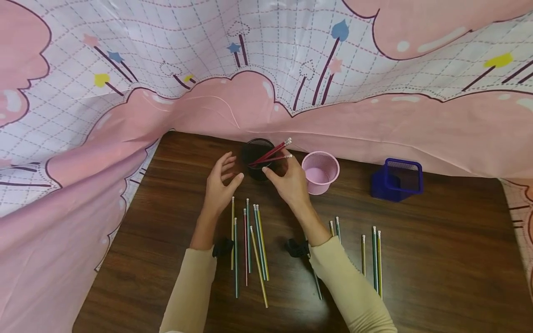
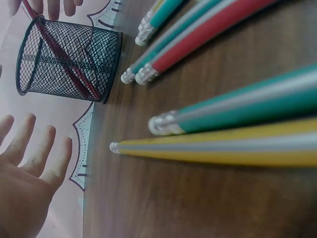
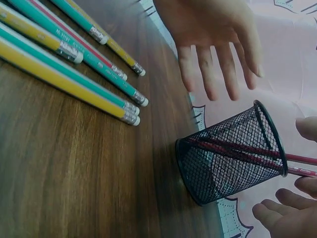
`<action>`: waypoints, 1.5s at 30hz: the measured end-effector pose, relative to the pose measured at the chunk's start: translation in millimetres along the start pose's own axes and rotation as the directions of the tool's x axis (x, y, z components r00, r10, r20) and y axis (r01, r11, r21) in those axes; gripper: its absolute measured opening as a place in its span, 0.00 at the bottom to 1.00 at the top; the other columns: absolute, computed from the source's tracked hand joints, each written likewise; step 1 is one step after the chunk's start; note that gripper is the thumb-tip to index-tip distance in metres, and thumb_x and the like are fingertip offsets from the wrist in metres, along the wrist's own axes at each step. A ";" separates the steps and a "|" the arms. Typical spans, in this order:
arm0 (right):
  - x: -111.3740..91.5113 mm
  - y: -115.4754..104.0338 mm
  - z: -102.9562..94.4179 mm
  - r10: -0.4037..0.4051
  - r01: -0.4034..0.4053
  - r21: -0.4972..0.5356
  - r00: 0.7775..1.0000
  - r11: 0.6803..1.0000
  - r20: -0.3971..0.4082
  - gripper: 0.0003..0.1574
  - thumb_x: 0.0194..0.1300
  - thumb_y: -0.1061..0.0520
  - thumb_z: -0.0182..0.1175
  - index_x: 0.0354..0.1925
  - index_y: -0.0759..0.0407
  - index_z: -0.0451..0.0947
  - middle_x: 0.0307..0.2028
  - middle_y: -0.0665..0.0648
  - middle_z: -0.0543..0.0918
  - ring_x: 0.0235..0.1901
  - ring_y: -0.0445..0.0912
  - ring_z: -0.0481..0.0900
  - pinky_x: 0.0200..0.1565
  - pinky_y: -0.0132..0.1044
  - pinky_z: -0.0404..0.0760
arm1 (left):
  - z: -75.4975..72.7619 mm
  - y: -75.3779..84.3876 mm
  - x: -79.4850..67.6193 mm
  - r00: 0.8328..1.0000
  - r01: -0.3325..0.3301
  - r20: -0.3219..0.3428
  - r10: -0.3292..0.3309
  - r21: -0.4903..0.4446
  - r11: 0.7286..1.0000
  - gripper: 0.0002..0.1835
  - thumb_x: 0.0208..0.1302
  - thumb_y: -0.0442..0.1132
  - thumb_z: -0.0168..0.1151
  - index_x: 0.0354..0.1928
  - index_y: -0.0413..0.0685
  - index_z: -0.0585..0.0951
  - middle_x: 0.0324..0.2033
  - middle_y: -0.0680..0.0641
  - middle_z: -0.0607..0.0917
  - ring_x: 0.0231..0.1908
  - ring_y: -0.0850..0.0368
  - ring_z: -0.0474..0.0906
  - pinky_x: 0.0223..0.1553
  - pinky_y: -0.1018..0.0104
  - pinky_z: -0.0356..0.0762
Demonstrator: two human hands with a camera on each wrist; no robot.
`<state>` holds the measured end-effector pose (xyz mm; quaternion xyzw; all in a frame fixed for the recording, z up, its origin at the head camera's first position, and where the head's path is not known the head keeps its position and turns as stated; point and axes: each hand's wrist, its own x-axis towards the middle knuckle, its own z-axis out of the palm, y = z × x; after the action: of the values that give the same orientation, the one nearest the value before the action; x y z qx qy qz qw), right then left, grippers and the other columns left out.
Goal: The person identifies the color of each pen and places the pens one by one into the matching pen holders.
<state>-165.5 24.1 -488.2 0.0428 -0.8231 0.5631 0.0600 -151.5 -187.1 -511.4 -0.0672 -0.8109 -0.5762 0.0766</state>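
A black mesh pencil cup (image 1: pixel 252 173) stands upright at the back of the table, with a few red pencils (image 1: pixel 275 150) leaning to the right inside it, eraser ends up. My left hand (image 1: pixel 217 182) is held left of the cup, fingers spread and apart from it; it holds nothing. On the cup's right side is my right hand (image 1: pixel 293 182), its thumb near the rim and its fingers partly behind the red pencils. In the right wrist view the right hand's thumb stands away from its loosely bent fingers (image 3: pixel 272 213), and the pencil ends (image 3: pixel 301 158) pass between them.
Right of the cup stands a pink mesh cup (image 1: pixel 318 185), then a blue square mesh holder (image 1: pixel 385 185). Several yellow, green and red pencils (image 1: pixel 261 245) lie between the forearms. More pencils (image 1: pixel 375 259) lie at the right. A pink patterned cloth (image 1: pixel 354 125) hangs behind the table.
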 end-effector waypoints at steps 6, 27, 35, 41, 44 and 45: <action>4.5 4.0 -0.1 -0.006 0.006 -0.019 1.000 1.000 0.016 0.44 0.56 0.52 0.75 0.67 0.59 0.70 0.61 0.60 0.78 0.62 0.55 0.75 0.62 0.48 0.74 | -0.4 -9.2 -7.3 0.999 -0.010 -0.036 0.012 0.040 0.999 0.31 0.63 0.28 0.65 0.68 0.46 0.69 0.62 0.43 0.76 0.61 0.43 0.73 0.57 0.42 0.74; 14.1 13.7 3.4 0.012 -0.012 0.068 1.000 0.998 0.004 0.44 0.53 0.54 0.77 0.65 0.58 0.70 0.57 0.59 0.80 0.62 0.54 0.75 0.63 0.47 0.71 | -5.3 25.6 -40.3 0.998 0.010 -0.067 -0.008 0.030 1.000 0.20 0.63 0.22 0.62 0.57 0.28 0.74 0.52 0.30 0.80 0.50 0.30 0.79 0.50 0.39 0.77; 16.0 13.8 8.5 0.036 -0.037 0.065 0.999 0.997 0.006 0.45 0.53 0.53 0.77 0.65 0.61 0.69 0.59 0.61 0.78 0.60 0.56 0.77 0.60 0.49 0.74 | -9.1 22.3 -47.9 0.997 0.052 -0.059 -0.049 0.043 0.998 0.21 0.62 0.23 0.63 0.58 0.31 0.75 0.52 0.32 0.81 0.48 0.34 0.81 0.49 0.41 0.78; 19.4 12.8 12.8 0.042 -0.042 0.083 0.999 0.996 0.001 0.45 0.54 0.53 0.77 0.66 0.60 0.69 0.62 0.62 0.76 0.62 0.54 0.75 0.62 0.45 0.72 | -13.9 25.5 -54.9 0.994 0.108 -0.004 -0.108 -0.004 0.994 0.21 0.63 0.23 0.63 0.58 0.34 0.76 0.52 0.31 0.81 0.45 0.37 0.82 0.47 0.43 0.79; 20.9 12.8 15.6 0.048 -0.048 0.090 0.999 0.995 0.000 0.45 0.53 0.53 0.77 0.65 0.59 0.69 0.62 0.61 0.76 0.63 0.54 0.74 0.63 0.44 0.71 | -18.1 29.5 -58.1 0.992 0.126 0.013 -0.125 -0.036 0.991 0.21 0.64 0.23 0.62 0.59 0.33 0.75 0.51 0.31 0.81 0.44 0.37 0.81 0.47 0.43 0.79; 21.1 13.0 16.5 0.049 -0.049 0.089 0.999 0.995 0.001 0.45 0.53 0.52 0.77 0.65 0.59 0.69 0.62 0.61 0.76 0.63 0.54 0.74 0.63 0.45 0.71 | -19.4 30.8 -59.2 0.992 0.126 0.012 -0.125 -0.035 0.991 0.21 0.64 0.23 0.62 0.59 0.33 0.75 0.51 0.31 0.81 0.44 0.37 0.81 0.48 0.43 0.79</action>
<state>-189.0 13.4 -503.0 0.0248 -0.7979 0.6007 0.0447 -86.5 -196.5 -488.5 -0.0202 -0.8036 -0.5938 0.0350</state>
